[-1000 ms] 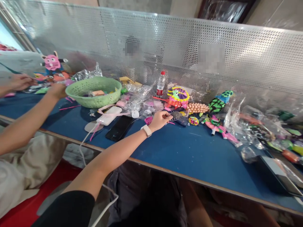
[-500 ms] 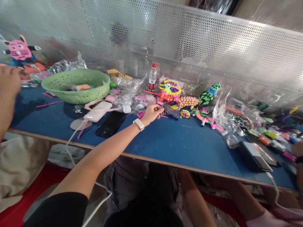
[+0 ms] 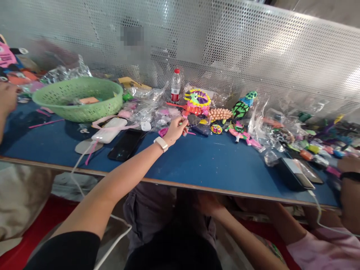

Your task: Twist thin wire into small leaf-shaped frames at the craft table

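Note:
My left hand (image 3: 174,129), with a white watch on its wrist, reaches over the blue table (image 3: 213,167) and pinches a small dark grey flat piece (image 3: 194,119) at the edge of a heap of colourful foam craft toys (image 3: 198,101). My right hand (image 3: 207,204) is low under the table's front edge, over my lap; its fingers are dim and blurred.
A green perforated basket (image 3: 75,98), a white power bank (image 3: 109,129) with cable and a black phone (image 3: 126,144) lie to the left. A water bottle (image 3: 176,85) stands at the mesh screen. Plastic bags (image 3: 281,123) and a dark device (image 3: 294,178) lie right. Other people's hands appear at far left (image 3: 7,99) and far right (image 3: 348,165).
The view has swung right and down. My left hand has lifted the grey piece slightly off the table. A co-worker's arm on the left has left view; another's has come in at right.

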### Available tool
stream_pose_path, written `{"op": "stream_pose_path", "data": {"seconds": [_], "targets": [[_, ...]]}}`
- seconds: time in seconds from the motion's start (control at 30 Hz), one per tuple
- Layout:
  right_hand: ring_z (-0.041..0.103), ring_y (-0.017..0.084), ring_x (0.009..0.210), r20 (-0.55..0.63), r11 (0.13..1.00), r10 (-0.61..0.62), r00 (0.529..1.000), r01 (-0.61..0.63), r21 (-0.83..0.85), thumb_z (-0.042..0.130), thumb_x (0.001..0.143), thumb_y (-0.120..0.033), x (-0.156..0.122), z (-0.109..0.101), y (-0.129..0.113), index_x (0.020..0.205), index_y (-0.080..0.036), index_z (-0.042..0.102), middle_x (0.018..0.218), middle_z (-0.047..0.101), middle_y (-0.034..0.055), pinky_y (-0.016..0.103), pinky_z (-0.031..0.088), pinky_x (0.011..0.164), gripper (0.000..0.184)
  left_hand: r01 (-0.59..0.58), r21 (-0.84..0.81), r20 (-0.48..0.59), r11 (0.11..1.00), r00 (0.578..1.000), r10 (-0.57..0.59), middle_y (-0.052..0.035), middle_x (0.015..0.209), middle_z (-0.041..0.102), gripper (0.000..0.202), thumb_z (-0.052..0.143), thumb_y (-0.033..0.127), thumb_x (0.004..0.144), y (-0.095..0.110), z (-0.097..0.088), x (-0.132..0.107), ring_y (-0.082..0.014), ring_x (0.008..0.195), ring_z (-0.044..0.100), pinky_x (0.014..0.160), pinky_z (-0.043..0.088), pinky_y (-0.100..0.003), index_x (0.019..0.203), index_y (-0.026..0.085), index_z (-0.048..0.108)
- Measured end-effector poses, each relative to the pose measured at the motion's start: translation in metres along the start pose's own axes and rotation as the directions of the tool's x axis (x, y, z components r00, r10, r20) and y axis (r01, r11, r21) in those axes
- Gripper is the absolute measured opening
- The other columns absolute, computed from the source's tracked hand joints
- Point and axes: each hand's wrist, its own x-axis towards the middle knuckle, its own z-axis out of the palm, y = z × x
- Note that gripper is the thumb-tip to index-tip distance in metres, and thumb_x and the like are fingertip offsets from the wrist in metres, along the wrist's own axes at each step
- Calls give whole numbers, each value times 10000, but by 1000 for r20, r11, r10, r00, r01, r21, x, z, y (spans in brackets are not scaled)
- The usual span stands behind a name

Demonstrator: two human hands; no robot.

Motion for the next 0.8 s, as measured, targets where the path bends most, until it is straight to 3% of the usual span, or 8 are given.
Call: {"op": "stream_pose_path", "data": {"seconds": [0.07, 0.17, 0.27, 0.3, 0.33, 0.4, 0.57, 0.8], "targets": [[808, 379, 1367, 304, 992, -119, 945, 103, 67, 934, 997, -404, -19, -6, -6, 1484, -248, 797, 1443, 839, 143, 486, 655, 1159, 529, -20, 7, 11, 1000, 1000, 20, 19, 749, 639, 342, 776, 373, 1144, -2, 0, 0, -86, 547, 634, 516, 518, -220, 889, 215, 611], [873, 281, 1206, 470, 813, -560, 682, 343, 470, 953, 940, -597, -42, -57, -20, 1561, -238, 770, 1270, 911, 92, 342, 677, 1035, 741, -64, -16, 3, 998, 998, 64, 32, 693, 611, 364, 820, 420, 1105, -5, 1, 1, -93, 521, 609, 502, 513, -226, 878, 224, 613], [781, 171, 799, -239, 676, -559, 794, 603, 423, 905, 982, -628, -29, -136, -23, 1029, -223, 889, 909, 865, 33, 286, 627, 785, 407, -97, -29, -18, 995, 995, 97, 35, 698, 620, 403, 862, 486, 1055, -4, 0, 1, -87, 514, 598, 490, 495, -217, 869, 221, 622], [681, 145, 677, -546, 688, -400, 736, 635, 352, 881, 995, -648, -15, -160, -19, 820, -229, 810, 754, 777, 4, 280, 575, 690, 460, -107, -27, -26, 994, 994, 106, 31, 714, 634, 418, 868, 508, 1044, -3, -1, 1, -83, 516, 598, 487, 489, -214, 867, 220, 623], [575, 131, 602, -780, 711, -199, 593, 636, 301, 881, 980, -676, 3, -181, -13, 683, -243, 692, 630, 655, -25, 276, 512, 614, 557, -115, -23, -33, 993, 993, 114, 25, 731, 651, 430, 870, 525, 1036, -2, -1, 1, -81, 518, 599, 486, 483, -212, 863, 219, 622], [499, 135, 582, -930, 689, 149, 335, 639, 340, 942, 876, -726, 43, -208, 3, 660, -275, 580, 570, 525, -56, 285, 468, 567, 617, -134, -8, -44, 991, 990, 133, 13, 760, 681, 433, 868, 537, 1032, 0, -2, 0, -84, 528, 606, 490, 479, -215, 865, 218, 627], [723, 209, 840, -895, 450, 293, 337, 777, 440, 998, 616, -854, 108, -213, 29, 884, -277, 765, 844, 762, 8, 350, 630, 750, 678, -155, 43, 8, 987, 988, 154, 18, 653, 646, 403, 847, 515, 1047, 0, -3, -3, -111, 531, 618, 517, 498, -228, 856, 212, 663], [746, 226, 870, -881, 337, 279, 382, 820, 463, 1045, 520, -859, 113, -200, 34, 811, -281, 773, 830, 779, 12, 406, 659, 850, 701, -158, 53, 39, 986, 987, 156, 35, 607, 612, 398, 855, 492, 1045, -1, -1, -5, -103, 519, 595, 533, 497, -225, 843, 212, 658]]}}
